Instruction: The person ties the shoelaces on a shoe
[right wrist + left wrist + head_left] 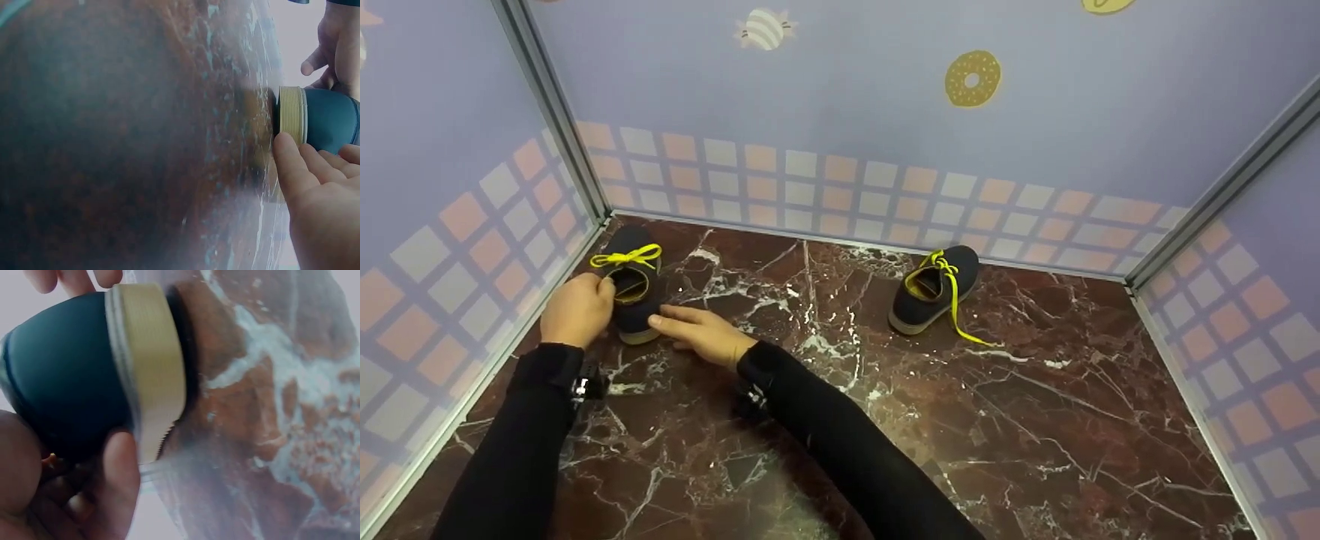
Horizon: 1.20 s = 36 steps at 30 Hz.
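Note:
A dark sneaker (637, 313) with a bow-tied yellow lace (628, 257) stands at the left, its toe toward the back wall and its heel toward me. My left hand (577, 309) grips the left side of its collar with curled fingers. In the left wrist view the heel (67, 365) and its pale sole (151, 354) show close by the fingers. My right hand (701, 334) lies along the right side of the heel, fingers straight. From the right wrist, those fingertips (286, 145) are right at the pale sole (291, 115).
The matching sneaker (922, 296) stands to the right near the back wall, one yellow lace end (960, 319) trailing onto the brown marbled floor (825, 390). Purple walls with pink and white squares (840, 169) enclose the floor at left, back and right.

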Motion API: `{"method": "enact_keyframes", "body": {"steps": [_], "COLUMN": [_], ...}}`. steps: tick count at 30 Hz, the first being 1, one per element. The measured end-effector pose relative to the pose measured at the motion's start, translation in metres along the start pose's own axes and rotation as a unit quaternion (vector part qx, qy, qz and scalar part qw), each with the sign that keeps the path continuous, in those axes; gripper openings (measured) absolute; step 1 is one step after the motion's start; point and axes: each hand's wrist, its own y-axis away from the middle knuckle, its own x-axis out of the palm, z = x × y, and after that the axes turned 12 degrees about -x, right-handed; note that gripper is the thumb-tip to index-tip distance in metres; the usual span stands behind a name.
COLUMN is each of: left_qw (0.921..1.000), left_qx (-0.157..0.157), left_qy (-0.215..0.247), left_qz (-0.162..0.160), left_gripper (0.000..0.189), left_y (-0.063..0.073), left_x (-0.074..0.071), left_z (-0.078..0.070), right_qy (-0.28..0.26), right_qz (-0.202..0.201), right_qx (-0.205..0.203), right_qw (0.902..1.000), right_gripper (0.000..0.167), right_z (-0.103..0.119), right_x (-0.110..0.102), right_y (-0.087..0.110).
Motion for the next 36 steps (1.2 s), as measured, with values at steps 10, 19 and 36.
{"method": "enact_keyframes", "body": {"steps": [10,19,36], "left_qw": [0.9958,0.9925,0.9903], "left_qx": [-0.071,-0.084,0.051], "left_qy": [-0.057,-0.031,0.121], "left_qz": [0.006,-0.083,-0.043], "left_gripper": [0.067,0.072,0.046], "left_y": [0.007,0.019,0.043], "left_x": [0.004,0.004,0.048], "left_z": [-0.016,-0.046,-0.100], "right_qy": [0.123,0.236,0.224], "right_qz": [-0.008,-0.059,-0.179], "right_qx": [-0.047,-0.040,-0.077], "right_qw": [0.9913,0.9692,0.9548], "right_gripper": [0.061,0.066,0.055], "right_z": [0.001,0.006,0.017], "right_x": [-0.029,-0.069,-0.146], "right_y": [0.023,0.044,0.133]}}
